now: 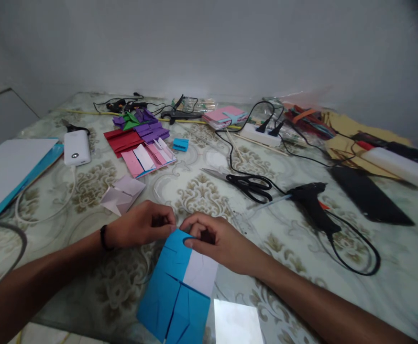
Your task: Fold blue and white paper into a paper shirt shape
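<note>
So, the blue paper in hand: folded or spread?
Folded: the blue paper shows flap edges, two near panels meeting along a dark seam.

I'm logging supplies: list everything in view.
Held sheet: 1, blue and white, front
Scissors: 1, black handles, centre
Glue gun: 1, black, right
Slab: 1, black, far right
Power strip: 1, white, back
Power bank: 1, white, left
Folded papers: several, multicoloured, left
Paper bundle: 1, pink, back
Papers: several, yellow, right
Paper stack: 1, white, blue, left
Cables and tools: several, mostly black, back
Tabletop: 1, pale, beneath
Left hand: 1, on sheet
Right hand: 1, on sheet
</note>
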The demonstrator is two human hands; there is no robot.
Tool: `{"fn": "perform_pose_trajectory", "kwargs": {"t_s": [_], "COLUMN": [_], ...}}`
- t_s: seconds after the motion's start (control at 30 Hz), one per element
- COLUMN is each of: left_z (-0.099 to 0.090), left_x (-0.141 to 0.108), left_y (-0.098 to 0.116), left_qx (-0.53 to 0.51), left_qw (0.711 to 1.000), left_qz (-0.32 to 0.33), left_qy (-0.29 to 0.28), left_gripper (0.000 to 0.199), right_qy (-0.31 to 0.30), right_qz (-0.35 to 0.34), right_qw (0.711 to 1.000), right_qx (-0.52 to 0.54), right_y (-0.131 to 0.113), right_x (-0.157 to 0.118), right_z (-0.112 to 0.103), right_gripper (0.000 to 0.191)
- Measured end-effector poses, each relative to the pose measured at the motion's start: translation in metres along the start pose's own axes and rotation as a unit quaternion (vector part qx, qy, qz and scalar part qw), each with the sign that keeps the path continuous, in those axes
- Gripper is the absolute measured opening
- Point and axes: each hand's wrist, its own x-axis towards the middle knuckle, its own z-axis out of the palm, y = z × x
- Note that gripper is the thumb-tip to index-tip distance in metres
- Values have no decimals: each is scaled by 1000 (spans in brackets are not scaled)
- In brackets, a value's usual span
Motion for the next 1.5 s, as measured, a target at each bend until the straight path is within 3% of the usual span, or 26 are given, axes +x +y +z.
{"fn": "perform_pose_trajectory", "kwargs": {"t_s": [0.37, 0.53, 1.13, 1.5], "left_z": [1, 1, -2, 0], "left_x": [2, 2, 0, 1], "left_y": [-2, -2, 0, -2], "left_qx": [27, 17, 13, 54], "left_qw": [999, 1000, 1000, 998], "left_qz": [-8, -4, 8, 9], "left_qy": [27, 21, -10, 7], "left_gripper": [24, 31, 21, 33], "right_qy": [1, 1, -2, 0], "right_qz": [2, 7, 2, -7], "right_qw": [1000, 1000, 1000, 1000], "right_qx": [-11, -8, 2, -14], "right_y": [0, 0, 1, 0], "right_x": [0, 0, 0, 0], "right_z": [-1, 0, 0, -1], "right_gripper": [21, 22, 25, 20]}}
